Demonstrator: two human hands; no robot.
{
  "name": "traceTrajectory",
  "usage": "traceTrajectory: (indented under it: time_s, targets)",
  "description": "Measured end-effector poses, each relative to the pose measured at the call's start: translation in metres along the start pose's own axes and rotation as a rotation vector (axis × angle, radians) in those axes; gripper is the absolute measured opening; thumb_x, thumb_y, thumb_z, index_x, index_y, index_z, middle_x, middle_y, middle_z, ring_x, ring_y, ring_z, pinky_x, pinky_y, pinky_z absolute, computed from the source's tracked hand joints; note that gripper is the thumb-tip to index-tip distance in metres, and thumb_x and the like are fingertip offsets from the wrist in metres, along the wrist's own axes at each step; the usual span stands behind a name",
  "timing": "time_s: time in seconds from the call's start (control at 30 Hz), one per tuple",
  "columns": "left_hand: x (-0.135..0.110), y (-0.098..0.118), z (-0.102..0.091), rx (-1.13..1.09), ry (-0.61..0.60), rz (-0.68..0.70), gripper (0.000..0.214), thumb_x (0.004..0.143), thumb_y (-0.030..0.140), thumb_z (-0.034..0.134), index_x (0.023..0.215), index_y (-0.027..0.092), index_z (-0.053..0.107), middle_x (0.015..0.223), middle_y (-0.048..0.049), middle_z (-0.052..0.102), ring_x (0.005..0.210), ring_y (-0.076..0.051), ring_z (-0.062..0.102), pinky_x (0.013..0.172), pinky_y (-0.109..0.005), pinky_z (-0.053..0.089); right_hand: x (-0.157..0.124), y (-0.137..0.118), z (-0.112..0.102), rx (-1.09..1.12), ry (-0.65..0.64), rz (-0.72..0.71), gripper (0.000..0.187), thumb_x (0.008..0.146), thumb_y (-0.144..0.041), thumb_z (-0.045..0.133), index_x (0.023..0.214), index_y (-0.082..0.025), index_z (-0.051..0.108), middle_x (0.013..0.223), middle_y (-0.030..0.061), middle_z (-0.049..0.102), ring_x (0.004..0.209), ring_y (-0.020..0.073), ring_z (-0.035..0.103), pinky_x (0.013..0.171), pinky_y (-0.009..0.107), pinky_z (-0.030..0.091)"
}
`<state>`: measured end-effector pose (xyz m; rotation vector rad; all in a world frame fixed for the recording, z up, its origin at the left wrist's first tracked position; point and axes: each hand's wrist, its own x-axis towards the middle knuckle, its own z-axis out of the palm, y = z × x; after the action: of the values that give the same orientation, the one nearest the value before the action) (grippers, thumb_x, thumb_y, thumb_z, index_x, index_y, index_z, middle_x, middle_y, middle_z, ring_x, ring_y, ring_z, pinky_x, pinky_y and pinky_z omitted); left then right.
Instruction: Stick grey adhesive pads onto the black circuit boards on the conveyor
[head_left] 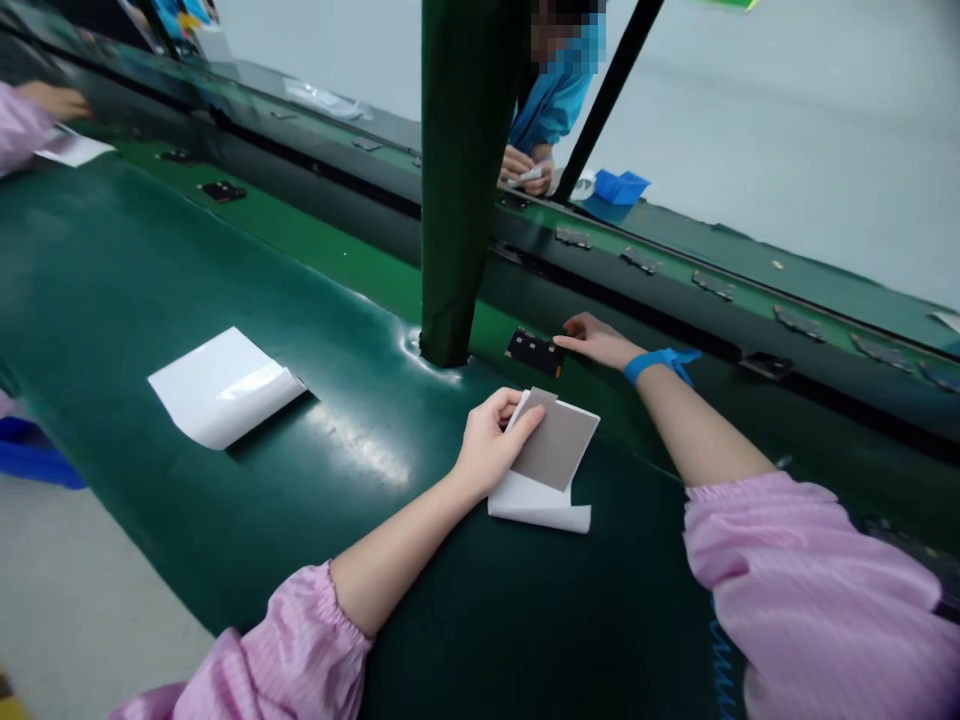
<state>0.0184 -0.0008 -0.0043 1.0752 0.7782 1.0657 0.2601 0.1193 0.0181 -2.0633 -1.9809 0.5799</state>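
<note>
My left hand (495, 440) is closed on a grey rectangular sheet (553, 442) with white backing paper (536, 500), thumb on top. The lower end of the paper curls up. Beyond it, my right hand (596, 340), a blue band (660, 366) on its wrist, has its fingertips on the right edge of a flat black circuit board (534, 348). Small light patches and an orange tab show on the board, which is over the green strip behind the table. Whether it is lifted at all, I cannot tell.
A white sheet (225, 388) with a curled edge lies left on the green table (360, 590). A green post (457, 180) rises ahead. More boards (223, 191) lie along the line. A co-worker's hands (529, 168) are across it, near a blue bin (621, 187); another person's hand (56, 100) is far left.
</note>
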Motion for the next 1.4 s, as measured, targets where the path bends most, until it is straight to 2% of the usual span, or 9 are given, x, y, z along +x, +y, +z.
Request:
traceTrajectory:
  time_s: [0.13,0.27,0.63,0.77,1.0,1.07,1.27,1.33,1.4]
  targets:
    - [0.002,-0.002,0.0,0.016,0.004,0.001,0.025,0.077,0.039,0.068,0.082,0.015,0.062,0.074,-0.0015,0.068,0.067,-0.013,0.061,0.061,-0.022,0.043,-0.028,0.012,0.005,0.09,-0.019,-0.107,0.052,0.074,-0.054,0.067,0.111,-0.018,0.064,0.126,0.015,0.058,0.11,0.0287,0.06,0.094,0.042,0.048]
    - [0.003,-0.004,-0.001,0.044,0.022,0.029,0.028,0.075,0.041,0.069,0.081,0.015,0.062,0.071,-0.0008,0.067,0.062,-0.012,0.06,0.059,-0.021,0.043,-0.051,0.018,0.014,0.037,0.035,-0.119,0.064,0.067,-0.053,0.074,0.12,-0.019,0.063,0.141,0.0173,0.045,0.131,0.0355,0.043,0.108,0.049,0.037]
    - [0.002,0.003,-0.001,0.087,0.06,0.017,0.037,0.067,0.048,0.075,0.079,0.015,0.064,0.069,-0.0013,0.069,0.062,-0.012,0.06,0.058,-0.021,0.045,-0.086,0.013,0.021,0.156,0.194,-0.051,0.041,0.068,-0.038,0.076,0.1,-0.017,0.06,0.142,0.0185,0.04,0.133,0.0316,0.042,0.108,0.047,0.036]
    - [0.002,0.005,-0.001,0.126,0.086,0.015,0.04,0.064,0.049,0.076,0.079,0.014,0.065,0.068,-0.0013,0.068,0.061,-0.013,0.06,0.058,-0.021,0.045,-0.096,0.011,0.002,0.205,0.259,-0.022,0.044,0.07,-0.037,0.072,0.106,-0.018,0.057,0.143,0.018,0.038,0.131,0.0304,0.044,0.105,0.045,0.04]
    - [0.002,0.005,-0.003,0.166,0.113,0.013,0.042,0.062,0.051,0.077,0.08,0.014,0.066,0.067,-0.0011,0.067,0.06,-0.012,0.058,0.057,-0.02,0.043,-0.134,0.005,-0.057,0.054,0.473,0.006,0.049,0.068,-0.049,0.068,0.108,-0.021,0.058,0.15,0.0118,0.032,0.125,0.0363,0.049,0.093,0.049,0.049]
    - [0.002,0.005,-0.003,0.181,0.117,0.02,0.042,0.062,0.051,0.077,0.08,0.014,0.066,0.067,-0.0013,0.067,0.06,-0.012,0.058,0.057,-0.021,0.043,-0.136,0.004,-0.058,0.002,0.441,0.018,0.049,0.069,-0.048,0.068,0.109,-0.021,0.06,0.15,0.0118,0.032,0.122,0.0363,0.052,0.087,0.047,0.052]
    - [0.003,0.005,-0.002,0.195,0.125,0.031,0.044,0.061,0.053,0.077,0.08,0.014,0.067,0.068,-0.0022,0.068,0.06,-0.013,0.059,0.057,-0.022,0.045,-0.116,0.007,-0.024,-0.077,0.075,0.069,0.031,0.072,-0.038,0.072,0.095,-0.019,0.067,0.145,0.0156,0.041,0.125,0.0366,0.051,0.097,0.048,0.047]
    - [0.002,0.005,-0.002,0.199,0.122,0.033,0.045,0.06,0.054,0.077,0.08,0.014,0.067,0.067,-0.0023,0.068,0.06,-0.013,0.059,0.057,-0.022,0.045,-0.114,0.006,-0.025,-0.052,0.097,0.063,0.037,0.074,-0.041,0.071,0.104,-0.02,0.065,0.144,0.0166,0.043,0.126,0.0357,0.05,0.098,0.048,0.045]
    - [0.002,0.006,-0.002,0.196,0.117,0.034,0.045,0.06,0.054,0.077,0.079,0.015,0.066,0.067,-0.0023,0.068,0.061,-0.013,0.059,0.057,-0.022,0.045,-0.123,0.0,-0.036,0.034,0.223,0.033,0.038,0.081,-0.044,0.064,0.111,-0.02,0.062,0.143,0.0163,0.044,0.128,0.0329,0.049,0.101,0.046,0.043]
